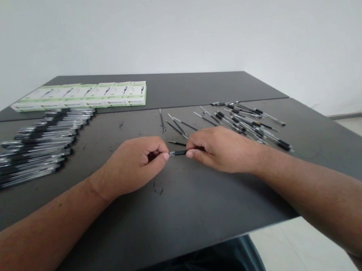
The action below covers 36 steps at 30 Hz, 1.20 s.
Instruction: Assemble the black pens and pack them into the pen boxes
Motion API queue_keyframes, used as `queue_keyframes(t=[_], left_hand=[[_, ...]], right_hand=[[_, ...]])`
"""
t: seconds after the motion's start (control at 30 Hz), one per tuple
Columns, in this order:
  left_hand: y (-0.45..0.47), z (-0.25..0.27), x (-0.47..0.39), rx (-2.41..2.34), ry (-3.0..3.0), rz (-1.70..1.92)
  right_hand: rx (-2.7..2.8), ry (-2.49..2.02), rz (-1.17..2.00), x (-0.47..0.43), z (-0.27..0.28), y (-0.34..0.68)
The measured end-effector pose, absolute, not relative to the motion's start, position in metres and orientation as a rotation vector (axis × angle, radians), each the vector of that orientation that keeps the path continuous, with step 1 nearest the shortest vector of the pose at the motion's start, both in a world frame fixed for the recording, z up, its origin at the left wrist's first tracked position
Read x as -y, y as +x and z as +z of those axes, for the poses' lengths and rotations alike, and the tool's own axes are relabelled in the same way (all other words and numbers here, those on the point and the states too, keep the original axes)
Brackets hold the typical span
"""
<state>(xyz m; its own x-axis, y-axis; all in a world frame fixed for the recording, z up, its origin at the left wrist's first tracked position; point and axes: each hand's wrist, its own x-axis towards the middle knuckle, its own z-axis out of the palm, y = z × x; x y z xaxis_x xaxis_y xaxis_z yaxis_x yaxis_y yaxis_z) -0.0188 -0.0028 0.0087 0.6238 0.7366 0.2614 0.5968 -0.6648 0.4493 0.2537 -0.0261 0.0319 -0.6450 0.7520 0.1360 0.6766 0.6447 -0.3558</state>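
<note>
You are gripping a pen [179, 152] between your two hands, just above or on the table [165, 218]; you cannot be sure from this angle which it is. Your left hand [136, 165] is pinching one end between thumb and curled fingers, and your right hand [225, 149] is pinching the other end the same way. The pen is lying level across the gap, with a short clear part showing beside your left fingertips and a black part running towards your right ones.

Just beyond it, a dark refill [176, 143] is pointing its tip to the left, its other end disappearing behind your right fingers; whether they are touching it, you cannot tell. Farther back, a few more thin refills [176, 127] are lying apart from one another at various angles.

Beyond your right hand, a loose heap of pen parts [250, 123] is spreading over the table, many with black grips. On your left, a long row of pens [41, 148] is lying side by side, and behind it white and green boxes [94, 93] are standing in a line, touching.
</note>
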Motion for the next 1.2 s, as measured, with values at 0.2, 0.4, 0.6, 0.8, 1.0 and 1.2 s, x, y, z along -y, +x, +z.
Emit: queue_keyframes(t=[0.2, 0.4, 0.6, 0.8, 1.0, 1.2], left_hand=[[-0.0191, 0.0085, 0.0027, -1.069, 2.526, 0.614], [-0.0193, 0.0073, 0.0017, -1.076, 2.533, 0.606], [-0.0195, 0.0067, 0.0009, -1.092, 2.531, 0.598], [-0.0191, 0.0083, 0.0016, -1.099, 2.535, 0.597], [-0.0199, 0.0077, 0.0015, -1.089, 2.532, 0.610], [-0.0194, 0.0065, 0.0005, -1.093, 2.531, 0.614]], right_hand=[[2.528, -1.177, 0.451, 0.0267, 0.0320, 0.2528], [2.594, -1.155, 0.389, 0.0265, 0.0314, 0.2531], [2.515, -1.167, 0.438, 0.0259, 0.0310, 0.2530], [2.588, -1.156, 0.386, 0.0241, 0.0297, 0.2527], [2.530, -1.185, 0.415, 0.0259, 0.0312, 0.2524], [2.546, -1.177, 0.399, 0.0260, 0.0312, 0.2521]])
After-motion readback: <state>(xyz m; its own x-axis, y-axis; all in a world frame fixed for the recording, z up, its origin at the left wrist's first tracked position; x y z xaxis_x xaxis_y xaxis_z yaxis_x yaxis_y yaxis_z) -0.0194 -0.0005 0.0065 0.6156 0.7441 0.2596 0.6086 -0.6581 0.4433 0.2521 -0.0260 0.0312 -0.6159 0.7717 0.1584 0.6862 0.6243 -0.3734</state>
